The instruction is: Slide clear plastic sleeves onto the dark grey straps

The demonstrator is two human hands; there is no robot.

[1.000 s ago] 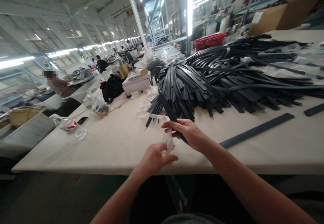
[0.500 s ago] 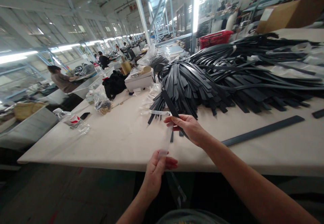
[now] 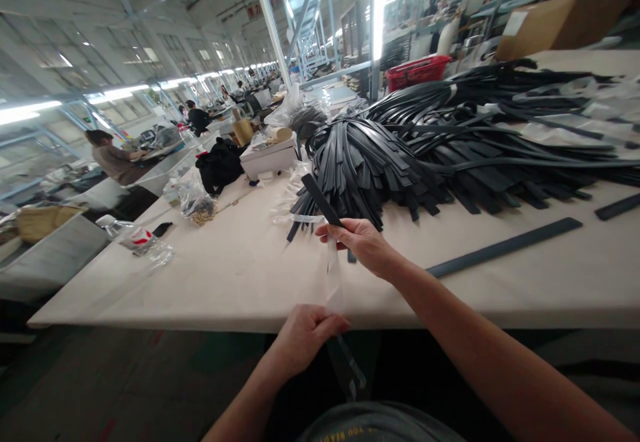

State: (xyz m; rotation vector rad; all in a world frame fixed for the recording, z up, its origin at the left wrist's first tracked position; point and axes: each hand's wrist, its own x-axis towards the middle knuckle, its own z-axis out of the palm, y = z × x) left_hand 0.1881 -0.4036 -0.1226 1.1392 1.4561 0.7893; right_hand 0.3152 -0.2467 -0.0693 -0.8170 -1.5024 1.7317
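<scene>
Between the fingers of my right hand (image 3: 361, 241) is a dark flat strap (image 3: 320, 199), its end slanting up and to the left. A translucent plastic strip (image 3: 332, 272) runs from under those fingers down to my left hand (image 3: 305, 335), which is closed on its lower end at the table's front edge. Just beyond my right hand lies a large heap of dark straps (image 3: 370, 162), their ends fanned towards me. One separate strap (image 3: 505, 249) lies flat on the table to the right of my right hand.
The pale-covered table (image 3: 215, 282) carries a plastic bottle (image 3: 133, 235), a phone (image 3: 163, 229), a plastic bag (image 3: 195, 202), a black cloth bundle (image 3: 219, 165) and a white box (image 3: 269, 159). Behind the straps are a red basket (image 3: 417, 72) and a cardboard box (image 3: 560, 22). A person (image 3: 110, 155) sits at far left.
My left hand has turned over, knuckles now up, and moved slightly down and left with the strip's lower end. My right hand still holds the strap; the whole view has shifted a little.
</scene>
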